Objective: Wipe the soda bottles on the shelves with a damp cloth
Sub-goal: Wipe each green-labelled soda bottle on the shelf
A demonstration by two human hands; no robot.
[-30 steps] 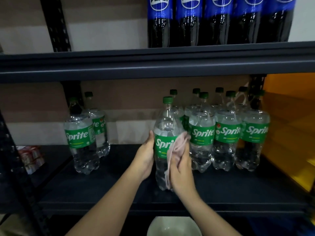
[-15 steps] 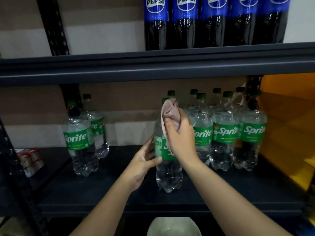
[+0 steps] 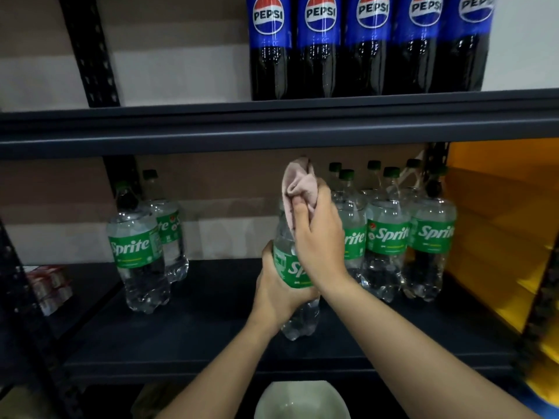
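Left hand (image 3: 273, 293) is wrapped round the lower half of a Sprite bottle (image 3: 290, 267) standing near the front of the lower shelf (image 3: 211, 337). Right hand (image 3: 317, 240) has a pink cloth (image 3: 299, 184) bunched in its fingers, pressed over the bottle's neck and cap. More Sprite bottles (image 3: 390, 237) sit just right of it.

Pepsi bottles (image 3: 367, 46) stand on the shelf (image 3: 272, 128) above Sprite bottles (image 3: 390, 237).

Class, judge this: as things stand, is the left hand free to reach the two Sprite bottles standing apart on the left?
Probably not yet: the left hand grips the Sprite bottle being wiped. The path to the left pair looks open.
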